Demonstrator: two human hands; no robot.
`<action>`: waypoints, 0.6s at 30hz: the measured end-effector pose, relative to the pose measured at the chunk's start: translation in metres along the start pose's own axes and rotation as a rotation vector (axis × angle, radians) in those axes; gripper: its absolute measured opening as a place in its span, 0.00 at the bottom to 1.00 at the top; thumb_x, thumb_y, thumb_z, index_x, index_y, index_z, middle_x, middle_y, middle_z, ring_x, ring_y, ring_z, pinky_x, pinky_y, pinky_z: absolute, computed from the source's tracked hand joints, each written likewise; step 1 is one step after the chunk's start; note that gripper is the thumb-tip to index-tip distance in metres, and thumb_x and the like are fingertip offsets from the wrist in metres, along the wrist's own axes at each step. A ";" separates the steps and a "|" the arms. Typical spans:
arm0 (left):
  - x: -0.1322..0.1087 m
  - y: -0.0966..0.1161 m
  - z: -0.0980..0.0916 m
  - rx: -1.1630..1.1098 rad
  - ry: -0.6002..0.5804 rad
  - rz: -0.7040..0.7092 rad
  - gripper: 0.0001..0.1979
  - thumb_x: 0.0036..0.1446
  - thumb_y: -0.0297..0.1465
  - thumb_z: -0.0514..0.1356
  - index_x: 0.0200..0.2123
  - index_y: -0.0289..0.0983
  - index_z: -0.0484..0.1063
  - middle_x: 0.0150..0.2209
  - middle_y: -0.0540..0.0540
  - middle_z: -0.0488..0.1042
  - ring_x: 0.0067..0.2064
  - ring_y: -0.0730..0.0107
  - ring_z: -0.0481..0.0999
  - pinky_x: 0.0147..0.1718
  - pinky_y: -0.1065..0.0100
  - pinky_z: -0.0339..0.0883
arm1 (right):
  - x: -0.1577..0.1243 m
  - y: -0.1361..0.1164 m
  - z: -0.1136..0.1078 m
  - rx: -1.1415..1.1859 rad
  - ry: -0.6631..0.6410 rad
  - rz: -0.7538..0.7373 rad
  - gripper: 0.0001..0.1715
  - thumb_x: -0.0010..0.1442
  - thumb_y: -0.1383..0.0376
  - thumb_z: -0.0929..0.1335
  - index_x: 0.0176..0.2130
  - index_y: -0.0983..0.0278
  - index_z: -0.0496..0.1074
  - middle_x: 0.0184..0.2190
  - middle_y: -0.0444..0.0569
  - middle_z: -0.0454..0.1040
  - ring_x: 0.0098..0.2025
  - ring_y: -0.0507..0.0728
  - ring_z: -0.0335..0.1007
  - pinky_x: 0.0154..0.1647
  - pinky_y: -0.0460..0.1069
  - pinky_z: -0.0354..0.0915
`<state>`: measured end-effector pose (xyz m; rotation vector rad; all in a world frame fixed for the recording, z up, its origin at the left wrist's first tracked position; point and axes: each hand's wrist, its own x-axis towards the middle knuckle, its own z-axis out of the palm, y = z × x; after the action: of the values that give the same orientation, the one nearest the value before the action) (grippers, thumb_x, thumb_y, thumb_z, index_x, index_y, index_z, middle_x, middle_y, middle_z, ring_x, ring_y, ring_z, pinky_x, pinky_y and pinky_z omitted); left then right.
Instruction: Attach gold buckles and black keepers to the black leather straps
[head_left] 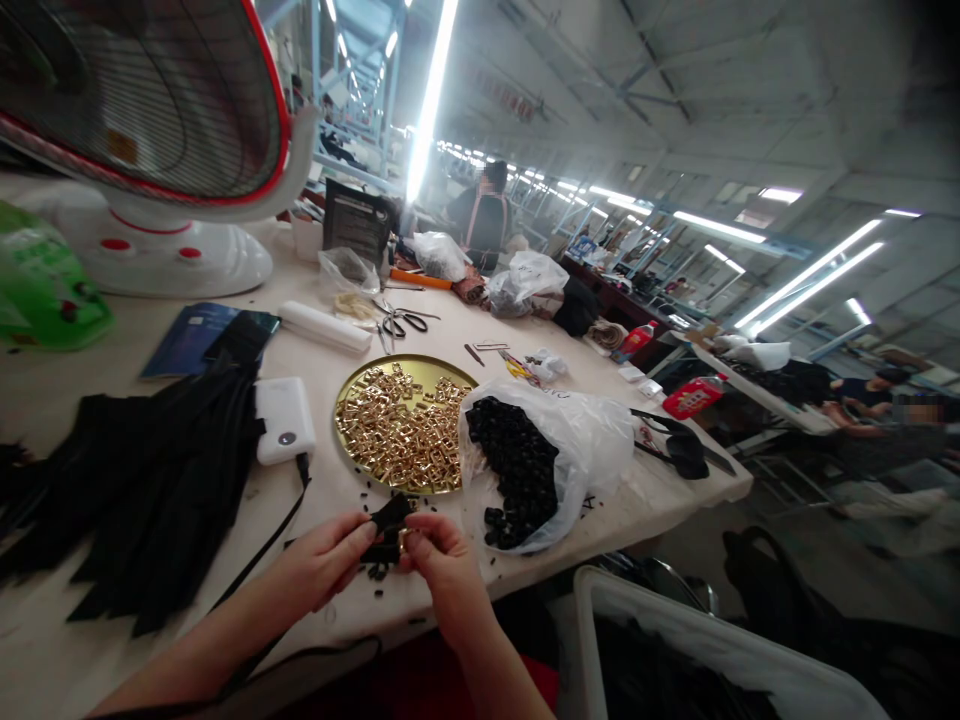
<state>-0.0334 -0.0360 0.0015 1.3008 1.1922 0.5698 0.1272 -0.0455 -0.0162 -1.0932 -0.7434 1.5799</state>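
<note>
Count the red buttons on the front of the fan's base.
2. One red button sits on the left of the white base, nearer the green package; the other red button is to its right. Any on the far side would be hidden.

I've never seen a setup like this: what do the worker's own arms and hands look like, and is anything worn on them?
The left hand and right hand are ordinary human hands, without gloves. No sleeve, watch or bracelet shows on either forearm. Small markings are too fine to tell.
</note>
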 end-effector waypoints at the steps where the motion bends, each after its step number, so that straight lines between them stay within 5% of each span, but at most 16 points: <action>1: -0.002 0.001 0.000 0.025 0.010 0.013 0.18 0.51 0.48 0.48 0.28 0.39 0.64 0.13 0.61 0.53 0.14 0.78 0.50 0.12 0.76 0.44 | 0.002 -0.001 0.000 0.107 0.057 0.029 0.14 0.41 0.64 0.74 0.31 0.64 0.72 0.24 0.41 0.72 0.22 0.46 0.64 0.25 0.43 0.63; 5: -0.010 0.005 0.004 0.202 0.060 0.108 0.15 0.54 0.43 0.50 0.30 0.40 0.69 0.21 0.54 0.68 0.23 0.72 0.66 0.22 0.74 0.59 | 0.004 -0.004 0.002 0.445 0.129 0.158 0.19 0.37 0.65 0.76 0.32 0.64 0.71 0.30 0.43 0.74 0.23 0.43 0.65 0.24 0.38 0.64; 10: -0.012 0.008 0.008 0.306 0.109 0.155 0.12 0.53 0.40 0.52 0.31 0.43 0.72 0.30 0.50 0.76 0.33 0.64 0.73 0.35 0.70 0.63 | -0.007 0.003 0.013 0.461 0.101 0.250 0.20 0.36 0.65 0.77 0.31 0.65 0.71 0.29 0.44 0.74 0.21 0.43 0.64 0.22 0.38 0.63; 14: -0.011 0.010 0.015 0.253 0.079 0.159 0.10 0.53 0.38 0.51 0.32 0.40 0.68 0.31 0.49 0.74 0.35 0.64 0.72 0.37 0.69 0.62 | -0.011 0.017 0.022 0.258 0.078 0.070 0.14 0.42 0.63 0.74 0.30 0.65 0.71 0.24 0.41 0.70 0.19 0.44 0.59 0.20 0.40 0.58; 18: -0.012 0.011 0.018 0.179 0.057 0.081 0.12 0.51 0.41 0.51 0.28 0.39 0.63 0.21 0.54 0.66 0.24 0.71 0.65 0.23 0.72 0.59 | -0.013 0.025 0.021 0.016 0.101 -0.145 0.11 0.46 0.60 0.71 0.30 0.63 0.70 0.22 0.40 0.68 0.23 0.49 0.60 0.25 0.44 0.59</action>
<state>-0.0185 -0.0509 0.0127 1.4987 1.2645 0.5715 0.0988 -0.0636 -0.0256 -1.0755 -0.7243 1.3960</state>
